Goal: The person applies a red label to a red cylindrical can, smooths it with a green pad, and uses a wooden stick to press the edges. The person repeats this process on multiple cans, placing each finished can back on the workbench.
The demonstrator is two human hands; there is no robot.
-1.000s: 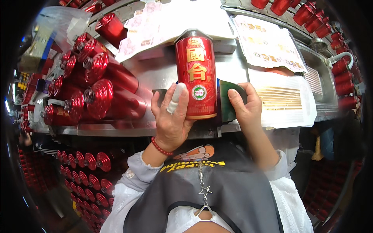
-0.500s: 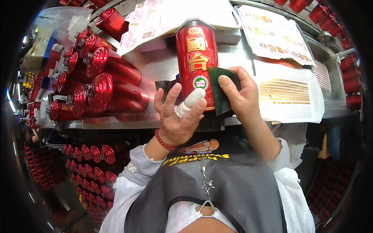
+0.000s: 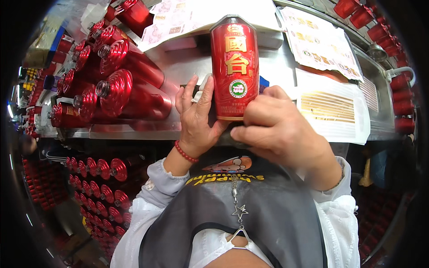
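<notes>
A red bottle [image 3: 236, 73] with gold characters and a round green-and-white label lies label up, its gold-rimmed end towards me. My left hand [image 3: 195, 100], with a white finger cover and a red bead bracelet, holds its left side, thumb at the near end. At the lower right corner of the bottle, my right hand [image 3: 275, 118] is closed, knuckles up. Under its fingers shows part of a dark green flexible sheet [image 3: 239, 142], mostly hidden by the hand.
Several red bottles [image 3: 140, 96] with ridged shoulders lie on the metal counter [image 3: 120, 131] at left. White label sheets [image 3: 178, 20] lie behind the bottle. At right are another printed sheet [image 3: 319, 40] and a sheet of gold strips [image 3: 333, 107]. More red bottles [image 3: 105, 192] stand in rows below left.
My right hand has swung from the bottle's right side to its near lower corner, fingers curling over the green sheet. My left hand has moved off the label to the left side.
</notes>
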